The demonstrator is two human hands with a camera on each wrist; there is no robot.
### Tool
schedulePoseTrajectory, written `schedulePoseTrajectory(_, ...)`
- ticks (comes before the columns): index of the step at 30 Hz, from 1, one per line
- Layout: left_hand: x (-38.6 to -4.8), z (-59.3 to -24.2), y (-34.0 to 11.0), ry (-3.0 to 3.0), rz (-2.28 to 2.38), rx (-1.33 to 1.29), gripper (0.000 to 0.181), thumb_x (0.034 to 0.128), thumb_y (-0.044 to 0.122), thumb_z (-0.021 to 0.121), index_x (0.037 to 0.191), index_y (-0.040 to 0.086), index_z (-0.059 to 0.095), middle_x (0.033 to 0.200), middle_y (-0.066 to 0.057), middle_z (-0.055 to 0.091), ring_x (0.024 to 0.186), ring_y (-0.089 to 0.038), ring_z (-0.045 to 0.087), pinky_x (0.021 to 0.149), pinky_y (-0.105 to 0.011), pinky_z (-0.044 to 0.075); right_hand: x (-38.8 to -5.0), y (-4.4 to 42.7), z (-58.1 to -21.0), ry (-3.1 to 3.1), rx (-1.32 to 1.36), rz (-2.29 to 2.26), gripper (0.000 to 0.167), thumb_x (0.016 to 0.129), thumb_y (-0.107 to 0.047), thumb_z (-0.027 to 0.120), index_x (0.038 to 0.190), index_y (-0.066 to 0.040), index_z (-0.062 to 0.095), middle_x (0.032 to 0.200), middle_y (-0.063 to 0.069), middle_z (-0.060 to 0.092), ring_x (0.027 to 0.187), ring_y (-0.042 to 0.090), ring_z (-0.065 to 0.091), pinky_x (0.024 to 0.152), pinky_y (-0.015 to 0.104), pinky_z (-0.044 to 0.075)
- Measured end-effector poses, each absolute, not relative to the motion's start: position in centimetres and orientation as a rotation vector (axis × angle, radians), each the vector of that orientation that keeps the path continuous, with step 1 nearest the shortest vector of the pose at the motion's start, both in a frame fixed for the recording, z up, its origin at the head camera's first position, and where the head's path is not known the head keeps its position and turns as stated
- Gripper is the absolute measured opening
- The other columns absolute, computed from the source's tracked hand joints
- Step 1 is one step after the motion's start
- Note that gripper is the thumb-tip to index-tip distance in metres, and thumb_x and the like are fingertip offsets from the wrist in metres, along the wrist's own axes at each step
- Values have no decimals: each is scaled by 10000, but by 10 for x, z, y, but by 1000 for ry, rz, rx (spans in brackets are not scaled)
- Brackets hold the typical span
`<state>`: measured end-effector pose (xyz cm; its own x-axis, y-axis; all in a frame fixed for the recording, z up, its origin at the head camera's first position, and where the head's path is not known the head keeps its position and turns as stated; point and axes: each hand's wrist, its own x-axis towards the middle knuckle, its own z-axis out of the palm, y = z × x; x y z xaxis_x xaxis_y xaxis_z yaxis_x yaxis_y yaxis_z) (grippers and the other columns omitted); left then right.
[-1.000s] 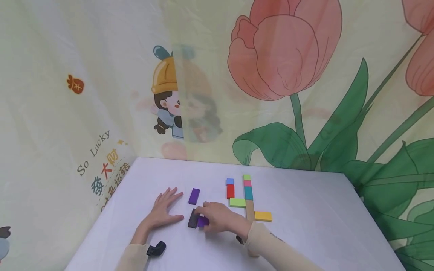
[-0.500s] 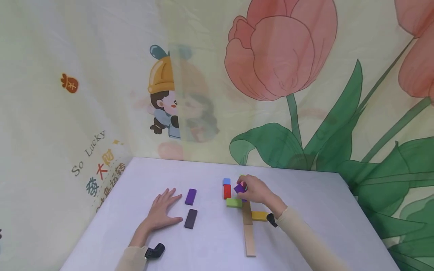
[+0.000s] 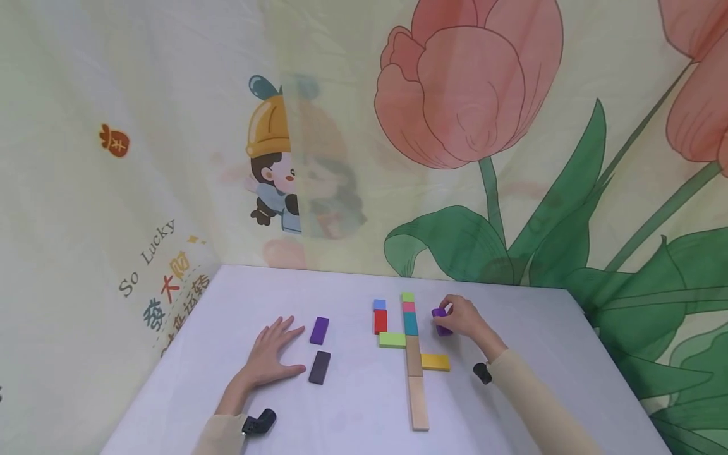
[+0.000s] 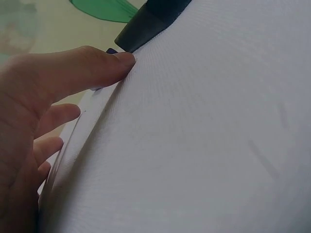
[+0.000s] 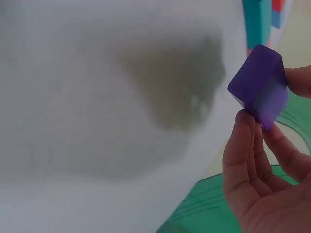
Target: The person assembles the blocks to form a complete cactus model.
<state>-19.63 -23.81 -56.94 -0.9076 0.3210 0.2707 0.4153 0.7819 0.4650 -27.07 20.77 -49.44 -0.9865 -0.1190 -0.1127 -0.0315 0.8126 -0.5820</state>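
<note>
My right hand (image 3: 465, 319) pinches a purple block (image 3: 441, 322) between thumb and fingers, right of the block column; the right wrist view shows this purple block (image 5: 262, 82) tilted between the fingertips. My left hand (image 3: 273, 354) rests on the white table with fingers spread and holds nothing. Just beyond its fingers lie another purple block (image 3: 320, 330) and a dark grey block (image 3: 320, 368). The column runs from a small green block (image 3: 407, 297) through a pink block (image 3: 409, 307), a teal block (image 3: 411, 324) and a brown block (image 3: 414, 356) to a light wooden block (image 3: 418, 403).
Left of the column lie a blue block (image 3: 379, 304), a red block (image 3: 380, 321) and a lime green block (image 3: 392, 340). A yellow block (image 3: 435, 362) touches its right side. Behind the white table (image 3: 364, 411) hangs a printed curtain (image 3: 341, 126).
My right hand has taken the purple block from beside the dark grey block and carried it right, across the column. My left hand has stayed in place.
</note>
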Motion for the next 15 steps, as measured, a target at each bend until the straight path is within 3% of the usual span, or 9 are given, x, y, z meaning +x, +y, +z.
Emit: schedulePoseTrajectory(15,-196,-567,-236,-2812,-806,-566,838,699,508,782,1389,86,560,1517,-238,385,1415,-493,242,1113,-691,137,-258,217,-516,2795,-49,-900,287,817,-172,760,942,24,593,889,141,624,768,242,602,642,338,564)
